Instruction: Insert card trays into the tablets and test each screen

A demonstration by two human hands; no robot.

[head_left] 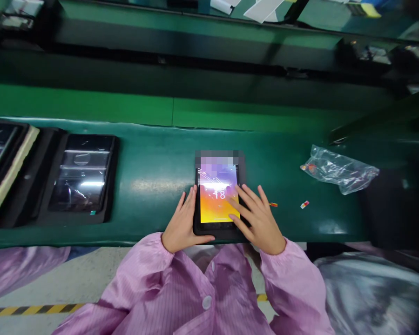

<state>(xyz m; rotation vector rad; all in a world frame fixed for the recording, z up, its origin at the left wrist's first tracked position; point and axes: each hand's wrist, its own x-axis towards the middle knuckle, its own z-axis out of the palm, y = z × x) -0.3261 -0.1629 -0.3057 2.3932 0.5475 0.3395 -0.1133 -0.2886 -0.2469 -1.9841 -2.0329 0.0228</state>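
Note:
A tablet (212,209) with a lit purple-to-yellow screen lies in a black tray (243,163) on the green bench. My left hand (183,225) rests at its lower left corner, fingers stretched along the left side and thumb along the bottom edge. Over the lower right of the screen, my right hand (258,218) is spread, with fingertips on or just above the glass; contact cannot be made out exactly. Just right of that hand is a small orange piece (273,204). A small red and white card-like piece (304,204) lies farther right.
On the left, a dark-screened tablet (82,174) lies on a black pad, beside stacked trays with a yellowish foam edge (16,170). A clear plastic bag (342,170) is at right. Behind the green bench (153,149) runs a dark rail (223,65). A pink sleeve (24,267) shows at lower left.

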